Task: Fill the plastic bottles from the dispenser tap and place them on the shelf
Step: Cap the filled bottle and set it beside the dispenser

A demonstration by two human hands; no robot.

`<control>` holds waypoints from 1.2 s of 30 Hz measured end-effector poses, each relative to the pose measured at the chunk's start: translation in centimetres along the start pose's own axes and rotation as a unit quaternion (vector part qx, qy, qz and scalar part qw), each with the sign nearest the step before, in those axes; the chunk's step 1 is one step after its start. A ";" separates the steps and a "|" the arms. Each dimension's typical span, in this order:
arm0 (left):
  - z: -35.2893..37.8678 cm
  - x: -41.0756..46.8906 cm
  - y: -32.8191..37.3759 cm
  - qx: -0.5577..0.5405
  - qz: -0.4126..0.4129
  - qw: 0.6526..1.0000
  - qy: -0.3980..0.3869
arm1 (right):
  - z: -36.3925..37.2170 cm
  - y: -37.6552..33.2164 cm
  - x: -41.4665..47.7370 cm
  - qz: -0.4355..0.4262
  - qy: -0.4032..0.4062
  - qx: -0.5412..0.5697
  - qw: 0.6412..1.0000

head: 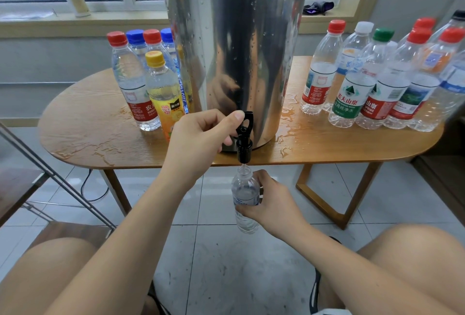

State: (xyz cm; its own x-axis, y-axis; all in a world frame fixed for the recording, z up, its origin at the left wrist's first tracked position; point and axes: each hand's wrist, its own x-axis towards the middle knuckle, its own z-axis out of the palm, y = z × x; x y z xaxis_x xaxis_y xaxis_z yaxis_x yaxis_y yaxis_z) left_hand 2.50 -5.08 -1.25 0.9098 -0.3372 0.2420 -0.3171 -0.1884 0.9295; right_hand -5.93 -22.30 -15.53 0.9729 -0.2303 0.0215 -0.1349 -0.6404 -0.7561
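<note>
1. Knees [63, 272] of the seated person fill the lower corners of the view, above a tiled floor [226, 252].
2. Right hand [273, 202]: fingers wrapped around the middle of an uncapped clear plastic bottle [245, 196], holding it upright below the bench edge, over the floor.
3. Bottle mouth sits directly under the black tap [244, 143], just beneath the spout. A thin stream runs between them.
4. Left hand [201, 136]: thumb tip set against the tap's black lever [248, 116], remaining fingers curled in beside the tap body.
5. Tap projects from the base of a steel dispenser [239, 50], which stands on the wooden bench [88, 136]. Water droplets mark the dispenser wall.
6. Puddles [289, 123] lie on the bench around the dispenser.
7. Left of the dispenser: a capped bottle group [130, 81], including a yellow-capped bottle [163, 93] in front.
8. Right of the dispenser: a larger cluster of capped bottles [377, 83].
9. Far left: a metal-framed rack [50, 176] with wooden boards.
</note>
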 end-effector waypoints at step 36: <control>0.2 -0.2 0.6 -0.011 -0.022 1.000 0.012 | 0.0 -0.2 -0.1 0.004 0.002 0.011 1.000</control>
State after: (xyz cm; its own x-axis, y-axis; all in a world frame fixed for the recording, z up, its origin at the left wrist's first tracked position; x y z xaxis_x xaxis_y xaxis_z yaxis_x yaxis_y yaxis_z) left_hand 2.08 -5.36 -0.79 0.9291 -0.3062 0.2074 -0.2710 -0.1822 0.9452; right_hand -5.96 -22.18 -15.38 0.9710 -0.2386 0.0176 -0.1389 -0.6220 -0.7706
